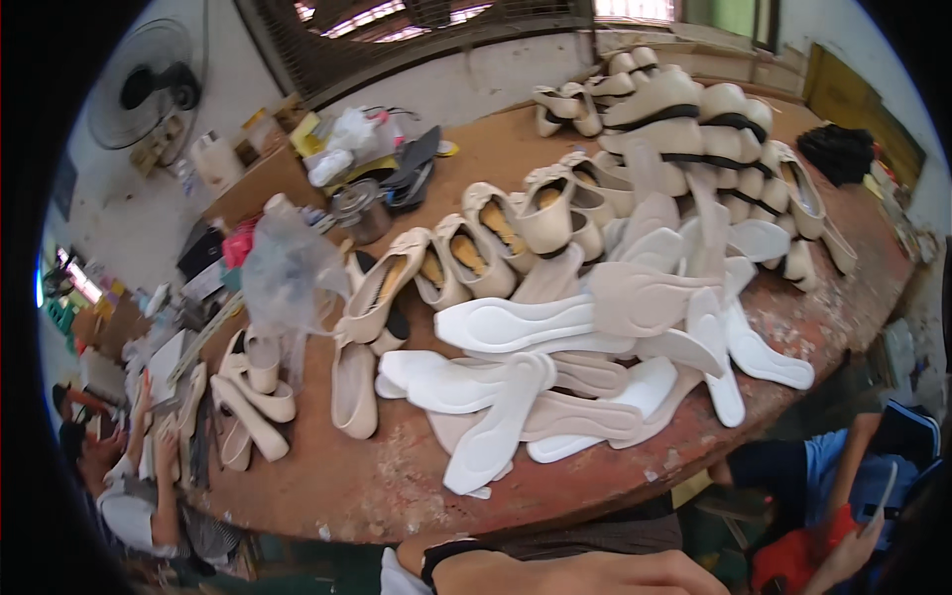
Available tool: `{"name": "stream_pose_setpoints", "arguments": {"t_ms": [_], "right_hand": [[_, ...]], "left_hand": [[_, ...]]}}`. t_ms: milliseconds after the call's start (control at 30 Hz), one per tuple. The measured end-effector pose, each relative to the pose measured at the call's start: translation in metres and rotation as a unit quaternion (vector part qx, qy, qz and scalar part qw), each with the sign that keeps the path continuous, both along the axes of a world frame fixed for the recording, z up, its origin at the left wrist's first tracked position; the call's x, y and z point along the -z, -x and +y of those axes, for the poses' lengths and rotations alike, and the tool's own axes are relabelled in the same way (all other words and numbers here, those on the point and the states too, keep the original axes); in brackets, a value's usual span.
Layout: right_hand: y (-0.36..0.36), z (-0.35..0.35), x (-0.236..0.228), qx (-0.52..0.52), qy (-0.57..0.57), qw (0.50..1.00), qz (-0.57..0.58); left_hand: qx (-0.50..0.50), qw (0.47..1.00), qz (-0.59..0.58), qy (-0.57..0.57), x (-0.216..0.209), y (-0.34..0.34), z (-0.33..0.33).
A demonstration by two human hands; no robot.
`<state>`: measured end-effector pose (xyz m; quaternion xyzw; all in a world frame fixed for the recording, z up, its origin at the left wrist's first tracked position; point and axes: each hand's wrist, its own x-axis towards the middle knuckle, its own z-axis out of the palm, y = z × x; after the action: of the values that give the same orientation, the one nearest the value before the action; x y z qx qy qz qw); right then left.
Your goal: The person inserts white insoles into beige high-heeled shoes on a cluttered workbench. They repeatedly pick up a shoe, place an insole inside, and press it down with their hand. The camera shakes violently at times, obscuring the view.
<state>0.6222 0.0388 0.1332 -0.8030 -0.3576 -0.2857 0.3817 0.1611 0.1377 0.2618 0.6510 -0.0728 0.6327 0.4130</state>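
Low at the bottom edge, my left hand [585,575] reaches rightward in front of the table, a black band on its wrist. Its fingers are largely cut off by the picture's edge, so what they do is hidden. My right hand is out of sight. Nearest to the hand on the table [397,496] lies a loose heap of insoles, white ones [516,322] and beige ones [650,296], overlapping at many angles. Behind them runs a row of cream shoes with bows [491,223], tan inside. One cream shoe [354,392] stands left of the heap.
Stacked cream shoes [650,114] rise at the back right beside a black bag [836,154]. A metal can [361,210] and a clear plastic bag [288,268] stand left. Co-workers sit left [139,511] and right in blue [833,466]. A fan [149,84] hangs behind.
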Motion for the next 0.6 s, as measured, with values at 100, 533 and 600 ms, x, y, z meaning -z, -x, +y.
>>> {"name": "stream_pose_setpoints", "arguments": {"t_ms": [100,533,600], "right_hand": [[0.017,0.016,-0.005,-0.050,0.013,0.999,0.016],[0.213,0.169,0.052,-0.454,0.171,0.805,0.340],[0.230,0.197,0.091,-0.481,0.174,0.827,0.234]], "left_hand": [[0.021,0.999,-0.033,-0.023,0.013,-0.013,0.019],[-0.455,0.763,0.441,0.128,0.073,0.062,0.004],[-0.441,0.677,0.565,0.169,0.148,0.062,-0.012]]}}
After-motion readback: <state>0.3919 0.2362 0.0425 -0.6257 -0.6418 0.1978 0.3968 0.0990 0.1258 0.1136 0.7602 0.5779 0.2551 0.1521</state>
